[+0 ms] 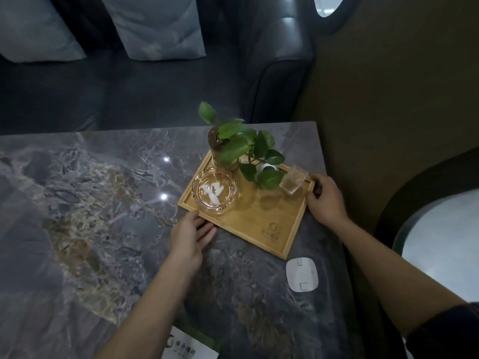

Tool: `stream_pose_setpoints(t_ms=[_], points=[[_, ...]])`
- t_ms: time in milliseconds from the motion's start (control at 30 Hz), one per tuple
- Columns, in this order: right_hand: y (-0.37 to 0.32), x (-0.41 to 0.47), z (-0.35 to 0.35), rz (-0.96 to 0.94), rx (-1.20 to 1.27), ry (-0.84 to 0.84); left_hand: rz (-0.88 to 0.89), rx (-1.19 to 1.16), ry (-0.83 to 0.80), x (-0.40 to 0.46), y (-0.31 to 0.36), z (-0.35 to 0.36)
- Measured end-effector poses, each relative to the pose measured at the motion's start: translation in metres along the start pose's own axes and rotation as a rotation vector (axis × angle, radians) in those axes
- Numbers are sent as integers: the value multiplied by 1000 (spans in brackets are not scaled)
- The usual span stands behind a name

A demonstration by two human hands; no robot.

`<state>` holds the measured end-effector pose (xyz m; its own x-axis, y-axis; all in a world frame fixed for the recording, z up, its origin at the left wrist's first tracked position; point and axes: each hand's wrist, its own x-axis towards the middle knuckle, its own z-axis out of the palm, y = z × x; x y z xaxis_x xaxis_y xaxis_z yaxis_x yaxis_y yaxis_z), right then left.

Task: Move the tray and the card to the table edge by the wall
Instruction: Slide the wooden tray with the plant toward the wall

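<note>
A wooden tray lies at the far right of the grey marble table, close to the wall. It carries a glass ashtray, a green plant in a glass vase, a small clear box and a white round object half hidden by leaves. My right hand grips the tray's far right corner. My left hand rests against the tray's near left rim with its fingers loosely apart. A white and green card lies at the near table edge between my forearms.
A white rounded square pad lies on the table just below the tray, near the right edge. A dark sofa with two light cushions stands beyond the table. The olive wall runs along the right side.
</note>
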<state>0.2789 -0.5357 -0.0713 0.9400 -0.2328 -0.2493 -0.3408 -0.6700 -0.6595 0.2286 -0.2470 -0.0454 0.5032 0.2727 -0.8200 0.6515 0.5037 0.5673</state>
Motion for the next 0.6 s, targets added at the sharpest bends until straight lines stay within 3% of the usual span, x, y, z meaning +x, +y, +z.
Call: stream_pose_setpoints(t_ms=[200,600], points=[[1,-22,6,118,87,69,53,44,2,12,13,10],[25,-79,13,191,144,146,113,224,-173,19,26,46]])
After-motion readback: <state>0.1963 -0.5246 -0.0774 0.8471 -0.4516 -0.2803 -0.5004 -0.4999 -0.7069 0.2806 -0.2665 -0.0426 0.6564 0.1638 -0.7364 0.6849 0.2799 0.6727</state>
